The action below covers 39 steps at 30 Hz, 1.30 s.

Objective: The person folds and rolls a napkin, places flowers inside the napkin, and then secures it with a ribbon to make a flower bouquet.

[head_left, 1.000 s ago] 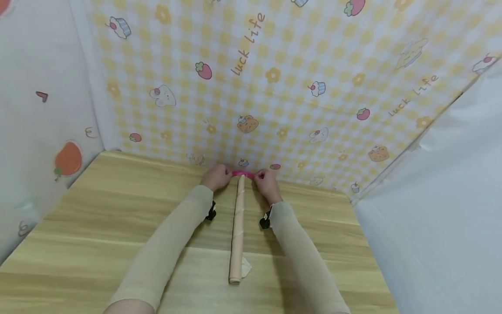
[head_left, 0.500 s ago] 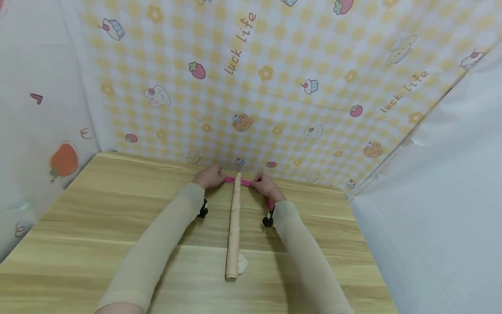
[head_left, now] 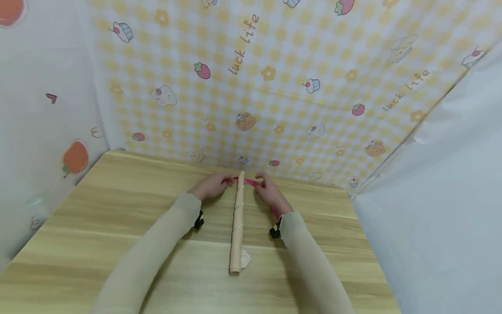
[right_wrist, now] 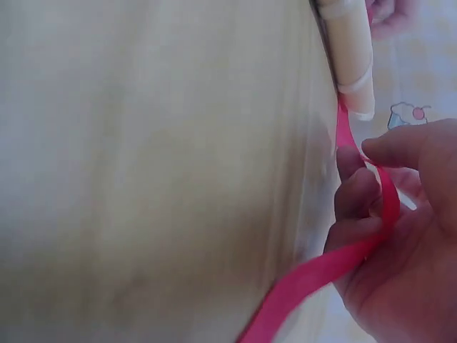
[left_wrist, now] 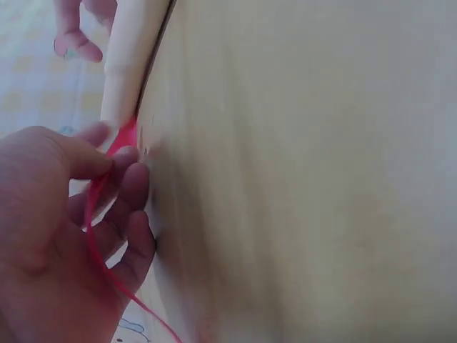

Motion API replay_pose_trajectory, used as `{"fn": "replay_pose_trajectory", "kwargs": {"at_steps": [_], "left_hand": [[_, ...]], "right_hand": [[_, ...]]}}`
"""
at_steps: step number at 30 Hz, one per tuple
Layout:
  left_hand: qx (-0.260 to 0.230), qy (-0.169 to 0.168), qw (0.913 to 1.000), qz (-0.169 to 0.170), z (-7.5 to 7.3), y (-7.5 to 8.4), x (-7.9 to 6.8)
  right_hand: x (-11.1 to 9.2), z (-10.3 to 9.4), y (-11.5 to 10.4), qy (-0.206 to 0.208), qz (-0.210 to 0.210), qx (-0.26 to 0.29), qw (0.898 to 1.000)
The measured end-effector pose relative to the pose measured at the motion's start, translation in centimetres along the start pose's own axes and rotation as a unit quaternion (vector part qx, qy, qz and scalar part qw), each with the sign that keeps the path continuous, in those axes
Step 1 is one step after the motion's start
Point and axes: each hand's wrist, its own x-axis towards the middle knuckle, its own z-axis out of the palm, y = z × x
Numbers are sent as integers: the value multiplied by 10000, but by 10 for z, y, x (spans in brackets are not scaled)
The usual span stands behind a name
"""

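A long beige roll [head_left: 237, 226] lies on the wooden table, pointing away from me, with spiral edges along it and a narrower far end. A pink ribbon [head_left: 251, 181] passes beneath that far end and comes out on both sides. Left of the roll, my left hand [head_left: 211, 185] pinches the ribbon between thumb and fingers; a thin strand trails across its palm in the left wrist view. My right hand [head_left: 271, 192] holds the ribbon on the other side, its thumb and fingertips close together. From there, the ribbon [right_wrist: 307, 279] loops over the palm and hangs past the wrist.
A small whitish scrap [head_left: 245, 259] lies against the roll's right side near its close end. Just behind both hands rises a yellow checked wall covering [head_left: 270, 100]. White sheets [head_left: 435, 209] close off the right and left sides of the table.
The ribbon has come nearer to me, from the roll's far tip to beneath the roll. Both hands have moved slightly toward me and apart, and more ribbon shows below my right hand.
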Motion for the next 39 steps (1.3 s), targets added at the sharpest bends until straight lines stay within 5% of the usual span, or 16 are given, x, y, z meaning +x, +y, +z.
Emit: {"fn": "replay_pose_trajectory", "kwargs": {"at_steps": [3, 10, 18, 25, 35, 39], "left_hand": [[56, -140, 9998, 89, 3, 6, -5], [306, -500, 9980, -247, 2, 28, -20], [188, -1021, 9931, -548, 6, 41, -26], [435, -1017, 9911, -736, 18, 38, -28], [1105, -697, 9901, -505, 27, 48, -40], [963, -874, 9890, -707, 27, 48, -50]], "right_hand": [[-7, -1, 0, -8, -116, -114, 9999], [-20, 2, -5, -413, 284, 453, 9977], [-31, 6, -16, -1051, 228, 647, 9921], [-35, 14, -17, -1078, 284, 644, 9917], [-39, 19, -16, -1069, 107, 92, 9942], [-47, 15, -15, -1309, 31, 188, 9912]]}}
